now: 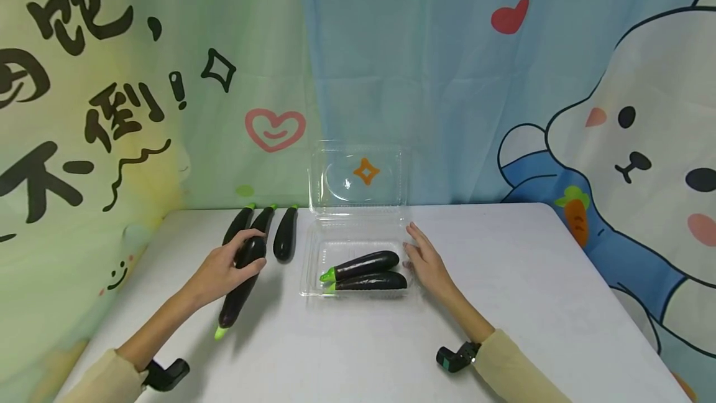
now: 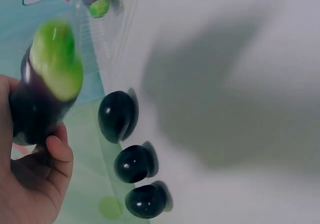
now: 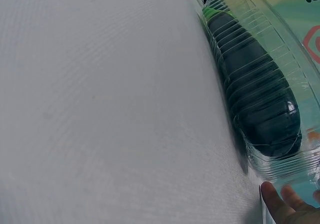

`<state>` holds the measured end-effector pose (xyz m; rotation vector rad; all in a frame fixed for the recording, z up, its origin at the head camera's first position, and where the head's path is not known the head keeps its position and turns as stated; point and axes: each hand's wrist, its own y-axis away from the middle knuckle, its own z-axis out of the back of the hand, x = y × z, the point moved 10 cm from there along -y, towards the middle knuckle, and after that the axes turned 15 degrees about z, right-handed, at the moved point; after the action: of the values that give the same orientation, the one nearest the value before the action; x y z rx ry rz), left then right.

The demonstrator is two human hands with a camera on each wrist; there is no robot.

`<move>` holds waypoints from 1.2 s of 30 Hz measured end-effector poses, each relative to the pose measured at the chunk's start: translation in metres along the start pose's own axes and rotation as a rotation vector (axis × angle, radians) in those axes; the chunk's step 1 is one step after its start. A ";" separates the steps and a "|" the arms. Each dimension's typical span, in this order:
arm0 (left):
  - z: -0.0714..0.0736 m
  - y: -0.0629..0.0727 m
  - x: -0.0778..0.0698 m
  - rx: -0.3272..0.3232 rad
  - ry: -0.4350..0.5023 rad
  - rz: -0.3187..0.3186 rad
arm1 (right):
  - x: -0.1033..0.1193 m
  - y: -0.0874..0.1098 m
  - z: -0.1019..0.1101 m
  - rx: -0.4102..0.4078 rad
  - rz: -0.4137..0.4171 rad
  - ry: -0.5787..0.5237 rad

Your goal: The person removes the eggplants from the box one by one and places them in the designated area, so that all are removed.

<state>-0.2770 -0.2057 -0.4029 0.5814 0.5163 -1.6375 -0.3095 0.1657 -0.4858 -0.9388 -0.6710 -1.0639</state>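
My left hand (image 1: 232,272) grips a dark purple eggplant (image 1: 239,300) near its round end, lifted above the table, with its green stem end pointing toward me. In the left wrist view that eggplant (image 2: 37,103) shows its bright green cap. Two more eggplants (image 1: 366,264) lie side by side in a clear plastic box (image 1: 313,254), stems to the left. Its hinged lid (image 1: 330,194) stands raised at the back. Beside the box's right wall is my right hand (image 1: 429,266), fingers extended; in the right wrist view its fingertips (image 3: 270,191) are at the box's end.
Three other eggplants (image 1: 286,236) lie in a row at the table's back left, left of the box. A printed cloth (image 1: 447,111) hangs behind the white table (image 1: 503,278). Both wrists carry small black devices (image 1: 457,358).
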 end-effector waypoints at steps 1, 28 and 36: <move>0.001 0.000 0.000 -0.003 0.001 0.004 | 0.000 0.000 0.000 0.001 -0.001 0.002; 0.047 -0.008 0.005 -0.186 -0.094 0.062 | -0.003 -0.001 -0.001 0.009 0.001 -0.014; 0.062 -0.009 0.002 -0.140 -0.071 -0.028 | -0.001 -0.001 -0.001 0.012 0.002 -0.005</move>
<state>-0.2908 -0.2454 -0.3567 0.4131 0.5836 -1.6277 -0.3106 0.1653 -0.4870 -0.9316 -0.6792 -1.0547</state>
